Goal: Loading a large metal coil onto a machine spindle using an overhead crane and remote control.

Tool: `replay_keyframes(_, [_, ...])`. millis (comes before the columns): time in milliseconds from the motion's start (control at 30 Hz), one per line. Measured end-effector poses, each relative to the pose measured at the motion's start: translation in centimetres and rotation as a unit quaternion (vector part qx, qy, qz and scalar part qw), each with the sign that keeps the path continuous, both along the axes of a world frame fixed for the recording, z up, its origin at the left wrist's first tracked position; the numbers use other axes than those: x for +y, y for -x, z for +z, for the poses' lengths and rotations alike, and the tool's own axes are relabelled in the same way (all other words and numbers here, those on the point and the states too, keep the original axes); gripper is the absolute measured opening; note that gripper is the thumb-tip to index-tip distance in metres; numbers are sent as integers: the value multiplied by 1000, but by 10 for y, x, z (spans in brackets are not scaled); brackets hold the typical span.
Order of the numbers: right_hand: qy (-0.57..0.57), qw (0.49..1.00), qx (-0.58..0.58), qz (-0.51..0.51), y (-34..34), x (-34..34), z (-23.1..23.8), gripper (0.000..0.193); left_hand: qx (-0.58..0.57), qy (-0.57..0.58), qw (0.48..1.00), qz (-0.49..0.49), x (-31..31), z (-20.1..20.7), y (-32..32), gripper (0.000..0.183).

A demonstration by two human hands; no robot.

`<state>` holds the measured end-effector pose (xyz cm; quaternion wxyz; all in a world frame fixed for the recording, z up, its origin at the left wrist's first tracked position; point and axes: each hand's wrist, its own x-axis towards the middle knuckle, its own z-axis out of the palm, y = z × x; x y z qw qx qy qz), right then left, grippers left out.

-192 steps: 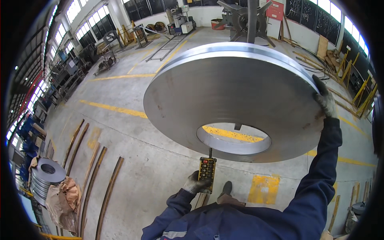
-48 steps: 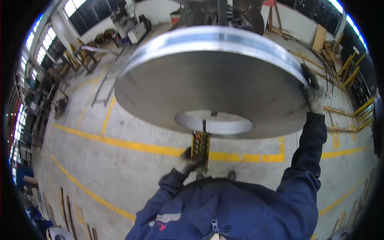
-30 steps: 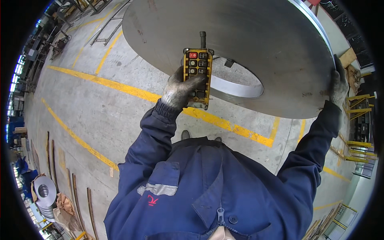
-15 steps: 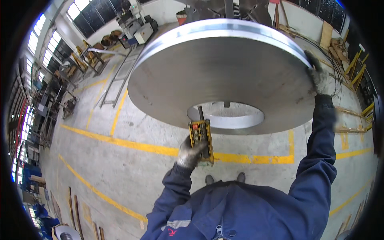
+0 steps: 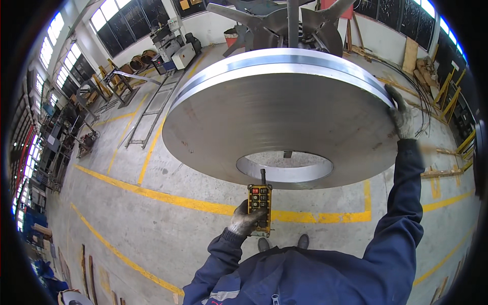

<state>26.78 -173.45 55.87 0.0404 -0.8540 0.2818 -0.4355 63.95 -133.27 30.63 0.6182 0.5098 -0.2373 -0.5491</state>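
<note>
A large steel strip coil (image 5: 284,112) hangs in front of me, its broad grey face tilted toward me and its shiny wound rim on top. Low in that face is the round centre hole. My left hand (image 5: 245,218), in a soiled work glove, is closed round a yellow remote control (image 5: 260,208) with a short antenna, and its thumb lies over the buttons. At the coil's right edge, my gloved right hand (image 5: 402,118) grips the rim from the side, with that arm stretched far out. Part of its fingers is hidden behind the edge.
Behind the coil stands a dark machine with broad blade-like arms (image 5: 325,28). A metal ladder-like frame (image 5: 150,112) lies on the floor at left, beyond yellow floor lines (image 5: 168,197). Yellow racks (image 5: 450,96) and loose cables stand at right; a grey cabinet (image 5: 183,55) is at back left.
The coil appears lower in the view, and more of the machine behind it shows. My left hand with the remote control has moved down and slightly right. My right hand stays on the rim.
</note>
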Motion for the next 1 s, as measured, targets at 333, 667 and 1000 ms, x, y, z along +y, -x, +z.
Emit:
replay_keyframes(333, [-121, 992, -8, 39, -2, 23, 28, 106, -25, -45, 998, -23, -6, 24, 3, 46])
replay_keyframes(667, [-149, 988, 27, -11, -17, 37, 58, 87, -22, -73, 997, -13, -2, 44, 6, 46])
replay_keyframes(1000, [-106, 994, 26, -5, -5, 56, 78, 85, -43, -74, 995, -47, -2, 77, 9, 50])
